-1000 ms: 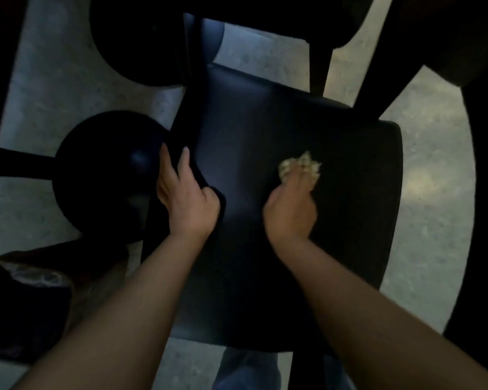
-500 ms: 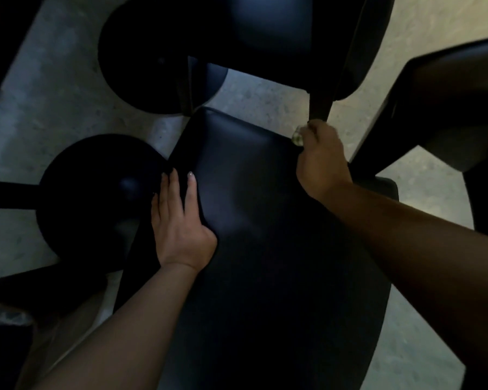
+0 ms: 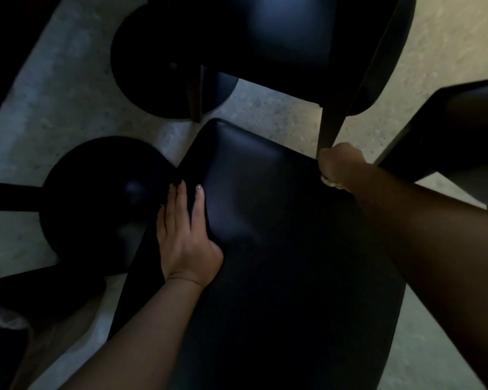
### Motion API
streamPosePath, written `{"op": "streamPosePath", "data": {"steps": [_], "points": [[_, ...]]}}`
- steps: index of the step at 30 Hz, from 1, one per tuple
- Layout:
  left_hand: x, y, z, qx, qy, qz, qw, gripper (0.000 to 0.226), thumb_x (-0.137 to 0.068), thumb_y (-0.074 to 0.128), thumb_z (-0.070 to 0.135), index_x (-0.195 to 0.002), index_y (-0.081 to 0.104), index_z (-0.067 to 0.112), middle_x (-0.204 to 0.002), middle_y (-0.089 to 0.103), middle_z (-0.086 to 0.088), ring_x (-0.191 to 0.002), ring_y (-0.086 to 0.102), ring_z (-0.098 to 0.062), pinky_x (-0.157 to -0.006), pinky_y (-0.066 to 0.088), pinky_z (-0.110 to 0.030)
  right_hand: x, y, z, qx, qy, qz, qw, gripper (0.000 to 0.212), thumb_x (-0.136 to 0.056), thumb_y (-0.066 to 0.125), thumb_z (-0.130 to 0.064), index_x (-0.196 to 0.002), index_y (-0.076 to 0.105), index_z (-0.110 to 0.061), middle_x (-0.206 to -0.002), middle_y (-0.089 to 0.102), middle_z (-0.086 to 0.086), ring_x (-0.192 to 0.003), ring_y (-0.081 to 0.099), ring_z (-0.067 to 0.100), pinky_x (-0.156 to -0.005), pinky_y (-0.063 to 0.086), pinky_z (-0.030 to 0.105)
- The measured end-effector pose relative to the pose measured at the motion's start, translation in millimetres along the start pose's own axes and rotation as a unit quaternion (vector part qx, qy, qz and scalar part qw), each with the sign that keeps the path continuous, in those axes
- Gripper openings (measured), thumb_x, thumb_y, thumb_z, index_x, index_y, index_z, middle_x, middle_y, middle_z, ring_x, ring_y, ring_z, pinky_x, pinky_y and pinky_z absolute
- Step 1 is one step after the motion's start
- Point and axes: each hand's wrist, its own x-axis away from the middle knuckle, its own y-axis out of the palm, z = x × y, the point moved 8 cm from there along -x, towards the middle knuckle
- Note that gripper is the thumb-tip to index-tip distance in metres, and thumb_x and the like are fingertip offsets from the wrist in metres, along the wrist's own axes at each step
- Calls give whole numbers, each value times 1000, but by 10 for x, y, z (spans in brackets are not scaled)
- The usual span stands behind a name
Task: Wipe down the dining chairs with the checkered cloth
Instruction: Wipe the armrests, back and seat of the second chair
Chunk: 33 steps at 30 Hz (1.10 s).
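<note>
Black chair seat (image 3: 279,249) under flat left hand (image 3: 185,237); right hand (image 3: 340,167) bunched round checkered cloth (image 3: 329,182) at far edge.

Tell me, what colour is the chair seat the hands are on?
Black, with a dull sheen. The head view shows the chair seat best, under the left hand.

A pale speckled floor (image 3: 68,108) carries everything. The black chair seat (image 3: 279,249) stands at centre. Left of it sits a round black base (image 3: 96,206); beyond that, another round base (image 3: 152,66). More dark chairs (image 3: 279,38) stand beyond and right of the seat.
</note>
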Motion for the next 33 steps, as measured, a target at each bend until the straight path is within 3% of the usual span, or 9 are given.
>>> {"op": "streamPosePath", "data": {"steps": [3,6,10,14,19,25,27,29,33], "points": [[4,15,-1,-5,3,7,1000,77,-68,42,8,-145,42,3,-152,34,-26,-143,29,-40,-113,26,-52,-42,-6,-121,27,-30,-30,999,36,-98,42,-20,-120,58,4,-123,57,24,-112,55,35,-72,35,29],[-1,31,0,-2,3,8,1000,76,-69,43,11,-145,42,3,-152,35,-25,-143,30,-39,-113,27,-51,-27,133,-636,22,-98,-56,993,37,-98,43,-21,-123,55,3,-126,56,23,-117,52,37,-85,40,34],[9,35,-5,-1,4,10,1000,76,-69,45,9,-145,43,4,-152,35,-25,-144,30,-38,-113,28,-51,120,306,-1474,33,-195,-45,979,39,-101,39,-29,-116,59,0,-120,59,24,-102,57,35,-77,38,30],[16,59,-7,11,1,-3,1000,73,-73,38,13,-146,41,4,-152,35,-24,-144,29,-37,-114,28,-52,306,334,-1957,44,-277,-3,960,35,-98,41,-26,-119,58,-3,-119,60,20,-105,58,33,-73,39,29],[26,114,-43,20,-5,-72,997,84,-68,33,19,-151,24,9,-156,24,-22,-147,15,-34,-118,15,-49,716,444,-2289,125,-414,13,901,31,-98,41,-20,-120,57,-8,-123,58,21,-110,55,38,-75,32,28],[37,30,32,1,-17,-103,995,80,-74,47,18,-151,29,6,-155,28,-22,-146,21,-37,-118,18,-50,752,449,-2351,201,-447,-20,871,37,-98,40,-21,-132,53,-19,-130,56,16,-112,56,35,-89,44,31],[86,-17,45,-10,-53,-128,990,79,-83,43,18,-155,14,8,-160,14,-21,-149,7,-35,-121,8,-48,779,457,-2332,210,-460,-28,862,35,-99,37,-22,-130,54,-18,-122,60,18,-97,60,34,-77,50,29],[258,-71,-5,-11,-112,-147,983,81,-88,43,18,-155,-2,12,-161,-1,-18,-149,-6,-35,-121,4,-47,771,451,-2292,213,-461,-30,861,37,-100,34,-24,-131,53,-16,-112,63,20,-76,59,30,-55,50,25],[1122,-209,-225,-17,-213,-207,955,108,-80,55,17,-146,-29,31,-157,-24,-10,-146,-14,-41,-116,12,-58,741,466,-2356,244,-466,-22,851,40,-100,33,-25,-133,52,-13,-116,62,22,-66,52,25,-56,46,21]]}}
